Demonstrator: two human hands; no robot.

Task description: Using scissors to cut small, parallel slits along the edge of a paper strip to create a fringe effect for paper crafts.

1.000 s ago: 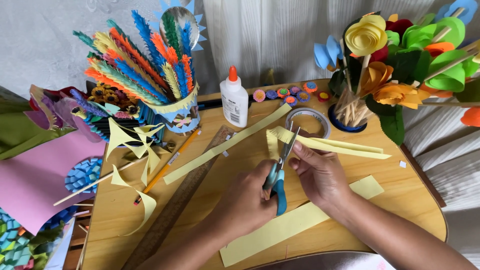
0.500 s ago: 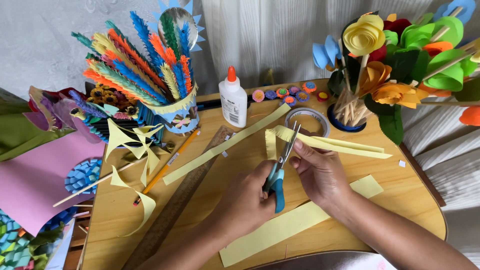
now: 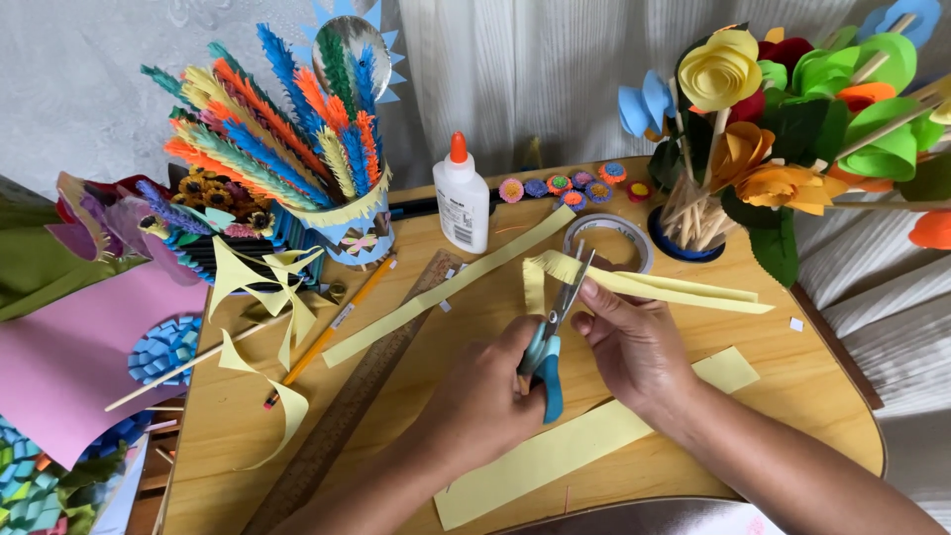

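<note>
The left hand [image 3: 485,391] is gripping the blue-handled scissors [image 3: 551,337], fingers clenched through the handles, blades pointing toward one o'clock. The right hand [image 3: 634,342] is pinching the folded yellow paper strip [image 3: 654,286], which is running from its fingertips toward three o'clock, above the hand. The blades are crossing the strip's fringed end at about eleven o'clock from the right hand. The tape roll [image 3: 609,241] is sitting just beyond, at twelve o'clock, on the wooden table [image 3: 792,396].
</note>
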